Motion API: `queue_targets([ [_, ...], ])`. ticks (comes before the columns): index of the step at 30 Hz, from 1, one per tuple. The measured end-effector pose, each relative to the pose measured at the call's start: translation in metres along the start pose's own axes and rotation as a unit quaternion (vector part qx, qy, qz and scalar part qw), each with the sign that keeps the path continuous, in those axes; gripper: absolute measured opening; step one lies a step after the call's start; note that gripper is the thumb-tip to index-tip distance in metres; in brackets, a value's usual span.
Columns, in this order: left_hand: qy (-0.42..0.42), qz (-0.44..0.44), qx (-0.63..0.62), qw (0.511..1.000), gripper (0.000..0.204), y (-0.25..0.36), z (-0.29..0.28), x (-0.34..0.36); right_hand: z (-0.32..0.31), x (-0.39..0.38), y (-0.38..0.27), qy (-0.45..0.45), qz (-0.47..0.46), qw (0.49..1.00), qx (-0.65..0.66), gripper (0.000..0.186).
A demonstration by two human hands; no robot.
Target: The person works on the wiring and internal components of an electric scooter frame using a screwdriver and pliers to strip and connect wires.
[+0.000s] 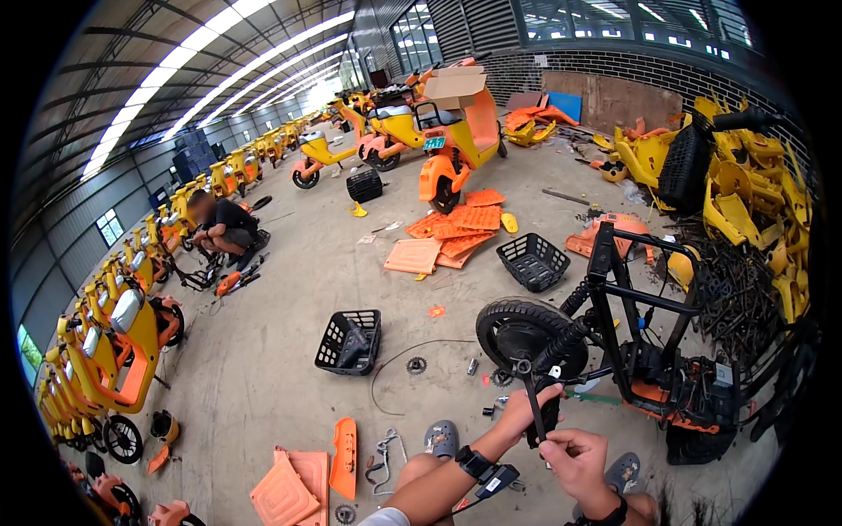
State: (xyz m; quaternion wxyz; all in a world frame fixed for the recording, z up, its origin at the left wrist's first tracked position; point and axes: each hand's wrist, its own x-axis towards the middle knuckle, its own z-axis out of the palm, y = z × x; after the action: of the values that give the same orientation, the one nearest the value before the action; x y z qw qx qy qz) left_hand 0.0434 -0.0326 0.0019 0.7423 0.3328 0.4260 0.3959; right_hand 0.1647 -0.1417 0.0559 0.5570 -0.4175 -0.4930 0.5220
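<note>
A stripped black scooter frame [618, 320] stands in front of me with its rear wheel [517, 333] attached. A long dark wrench [531, 399] slants down from beside the wheel, its ring end near the hub. My right hand [574, 460] is closed, thumb and fingers pinching the wrench's lower end. Next to the wrench, my left hand [523, 419] is closed against a dark part below the shock absorber [561, 346]; its fingers are partly hidden, so what it grips cannot be made out.
Black baskets [348, 342] [533, 263], a sprocket [417, 365] and orange panels [303, 486] lie on the floor. Yellow and black scrap [737, 202] is heaped at right. Scooters [132, 351] line the left; a person [230, 228] crouches beside them.
</note>
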Motion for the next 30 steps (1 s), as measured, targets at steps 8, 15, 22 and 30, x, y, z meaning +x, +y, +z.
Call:
queue_targets([
  [8, -0.004, 0.001, -0.006, 1.000, 0.038, 0.003, -0.003, 0.001, -0.002, 0.012, 0.013, 0.005, -0.058, 0.998, -0.022, 0.013],
  [15, 0.005, 0.014, 0.004, 1.000, 0.037, 0.007, 0.000, -0.001, -0.008, 0.020, 0.022, 0.027, 0.017, 0.999, 0.009, 0.014],
  [22, 0.020, 0.034, 0.011, 0.999, 0.034, 0.000, -0.010, 0.005, -0.019, 0.030, 0.040, 0.034, 0.076, 0.997, 0.003, 0.015],
  [30, 0.055, 0.038, 0.091, 0.994, 0.039, -0.009, -0.006, 0.016, -0.026, 0.030, 0.040, 0.019, 0.136, 0.990, 0.004, 0.017],
])
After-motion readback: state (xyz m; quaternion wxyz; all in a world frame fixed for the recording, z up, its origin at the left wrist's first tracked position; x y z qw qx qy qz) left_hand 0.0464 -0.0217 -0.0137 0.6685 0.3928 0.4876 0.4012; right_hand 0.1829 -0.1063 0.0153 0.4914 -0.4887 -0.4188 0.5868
